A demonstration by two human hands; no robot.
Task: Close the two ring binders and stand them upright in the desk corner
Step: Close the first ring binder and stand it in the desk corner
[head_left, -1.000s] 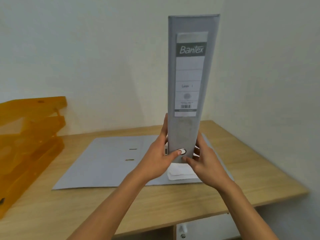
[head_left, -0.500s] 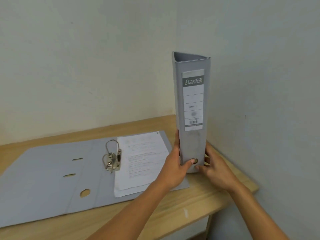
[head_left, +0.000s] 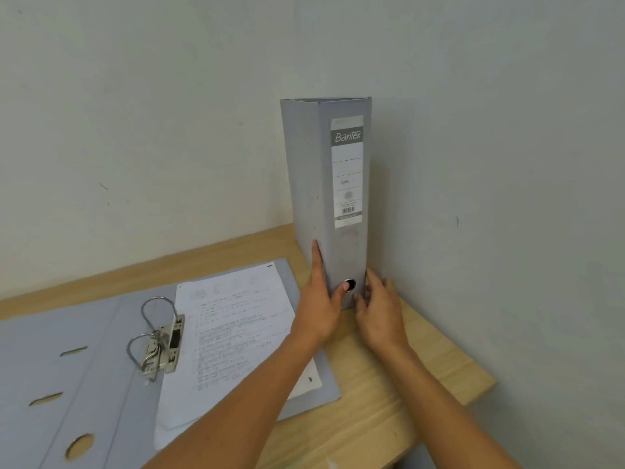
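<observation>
A closed grey ring binder (head_left: 321, 184) with a Bantex spine label stands upright on the wooden desk (head_left: 389, 384), close to the corner where the two walls meet. My left hand (head_left: 319, 306) grips its lower left side, thumb on the spine's finger hole. My right hand (head_left: 380, 313) holds its lower right edge next to the right wall. A second grey ring binder (head_left: 84, 367) lies open and flat on the desk to the left, its metal rings (head_left: 159, 336) up and a printed sheet (head_left: 236, 333) on its right half.
White walls meet right behind the upright binder. The desk's right end lies near the right wall and its front edge runs across the lower right.
The upright binder has moved back and to the right into the corner and now rests on the desk. The view has swung right, so the open binder sits further left.
</observation>
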